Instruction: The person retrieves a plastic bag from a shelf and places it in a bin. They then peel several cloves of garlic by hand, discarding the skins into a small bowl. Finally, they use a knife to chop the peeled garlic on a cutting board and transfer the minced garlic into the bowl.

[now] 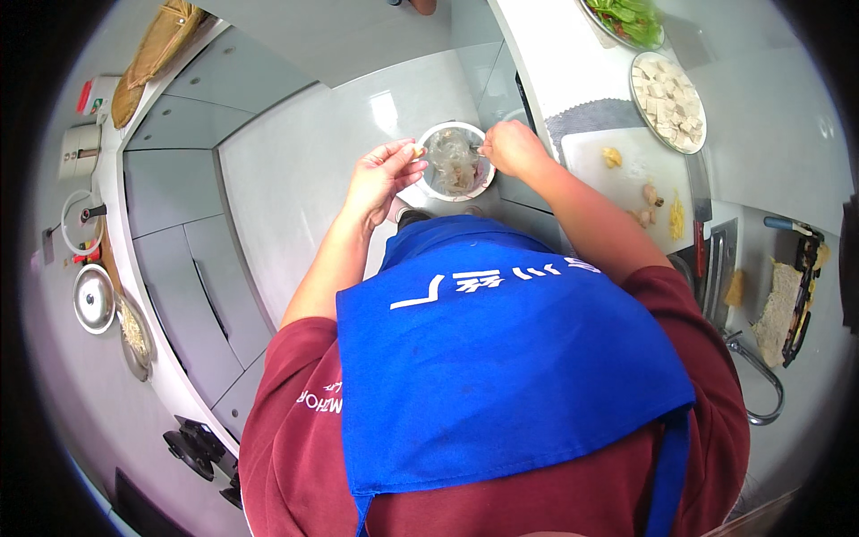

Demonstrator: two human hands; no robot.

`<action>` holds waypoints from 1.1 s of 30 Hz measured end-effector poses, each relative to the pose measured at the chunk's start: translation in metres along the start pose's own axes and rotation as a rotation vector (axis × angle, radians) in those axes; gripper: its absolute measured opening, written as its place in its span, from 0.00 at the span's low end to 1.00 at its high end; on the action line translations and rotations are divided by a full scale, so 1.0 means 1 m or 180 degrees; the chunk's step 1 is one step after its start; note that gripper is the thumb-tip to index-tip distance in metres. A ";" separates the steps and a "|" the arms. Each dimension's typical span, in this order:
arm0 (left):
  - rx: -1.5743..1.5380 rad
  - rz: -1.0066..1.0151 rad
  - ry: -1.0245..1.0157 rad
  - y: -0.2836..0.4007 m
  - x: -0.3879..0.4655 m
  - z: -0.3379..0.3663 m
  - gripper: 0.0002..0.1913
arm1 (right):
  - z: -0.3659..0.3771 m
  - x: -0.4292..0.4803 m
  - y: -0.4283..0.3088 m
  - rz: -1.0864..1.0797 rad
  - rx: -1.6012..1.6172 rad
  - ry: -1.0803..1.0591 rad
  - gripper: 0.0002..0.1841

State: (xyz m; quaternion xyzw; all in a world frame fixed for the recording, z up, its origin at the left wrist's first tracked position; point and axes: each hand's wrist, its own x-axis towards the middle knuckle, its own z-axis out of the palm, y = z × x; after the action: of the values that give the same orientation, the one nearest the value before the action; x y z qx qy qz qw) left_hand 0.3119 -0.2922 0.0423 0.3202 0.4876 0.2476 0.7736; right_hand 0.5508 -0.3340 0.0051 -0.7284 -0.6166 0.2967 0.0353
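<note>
My left hand (384, 176) pinches a small pale piece of food (419, 152), perhaps a garlic clove, over the left rim of a white bin (457, 197) on the floor. A clear plastic bag and scraps (456, 161) lie inside the bin. At the bin's right rim, my right hand (513, 148) has its fingers closed around a small dark item, too hidden to identify. A white cutting board (624, 154) on the counter to the right bears a peeled yellowish piece (611, 158), several ginger-like or garlic pieces (649, 195) and thin yellow shreds (676, 216).
A plate of tofu-like cubes (668, 101) and a bowl of green leaves (627, 20) stand beyond the board. A cleaver (699, 201) with a red handle lies along its edge, near a sink (718, 268) and faucet (765, 403). Grey cabinets (178, 194) line the left.
</note>
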 end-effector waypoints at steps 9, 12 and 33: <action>0.0115 -0.0129 -0.0244 0.004 0.010 0.012 0.14 | 0.015 0.010 -0.008 0.0136 -0.0021 -0.0414 0.14; 0.0550 -0.0068 -0.0567 0.004 0.024 0.047 0.12 | -0.006 -0.020 -0.012 0.0140 -0.0263 -0.0511 0.11; 0.3508 0.2166 -0.1799 -0.044 0.058 0.240 0.06 | -0.074 -0.197 0.168 0.1773 0.0129 0.1771 0.14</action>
State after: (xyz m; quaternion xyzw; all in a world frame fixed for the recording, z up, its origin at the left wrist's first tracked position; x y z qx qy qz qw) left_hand 0.5577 -0.3426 0.0525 0.8519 0.1952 0.1001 0.4755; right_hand 0.7213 -0.5317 0.0724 -0.9196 -0.3563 0.0982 0.1336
